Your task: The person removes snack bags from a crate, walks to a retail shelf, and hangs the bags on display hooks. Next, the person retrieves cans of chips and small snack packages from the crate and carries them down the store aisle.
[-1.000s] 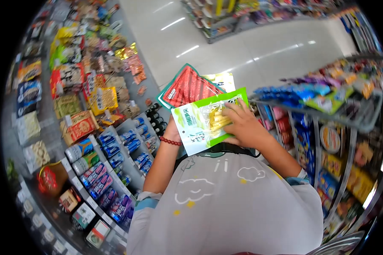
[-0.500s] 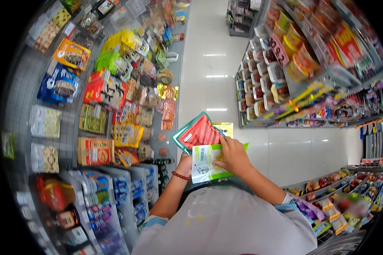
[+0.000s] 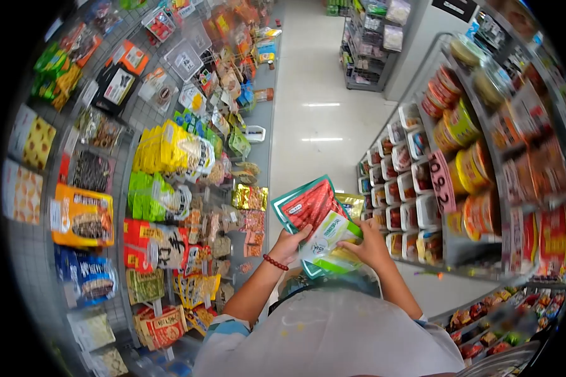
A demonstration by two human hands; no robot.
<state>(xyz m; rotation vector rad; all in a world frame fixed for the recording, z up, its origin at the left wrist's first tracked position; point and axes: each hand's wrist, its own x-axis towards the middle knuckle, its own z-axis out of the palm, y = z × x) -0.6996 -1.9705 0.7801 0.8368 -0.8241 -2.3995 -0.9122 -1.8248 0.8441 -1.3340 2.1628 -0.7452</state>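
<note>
In front of my body I hold several flat snack packets. My left hand (image 3: 288, 246), with a red bead bracelet on its wrist, is closed on the left side of a red snack packet (image 3: 305, 200) with a teal border. A white and green snack packet (image 3: 328, 237) overlaps the red one, its right side gripped by my right hand (image 3: 369, 244) with the thumb on its front. Behind them, a gold-yellow packet (image 3: 351, 204) shows near my right fingertips; which hand holds it is hidden.
To my left, a shelf rack carries hanging snack bags, including yellow bags (image 3: 160, 151) and an orange bag (image 3: 83, 213). On the right stands a shelf with white tubs (image 3: 393, 217), instant noodle cups (image 3: 475, 160) and a pink price sign (image 3: 442, 182). A tiled aisle floor (image 3: 317, 81) runs ahead.
The white and green packet has tilted and now lies across the red packet's lower part. My left thumb has come onto the red packet's front. The view has shifted along the aisle.
</note>
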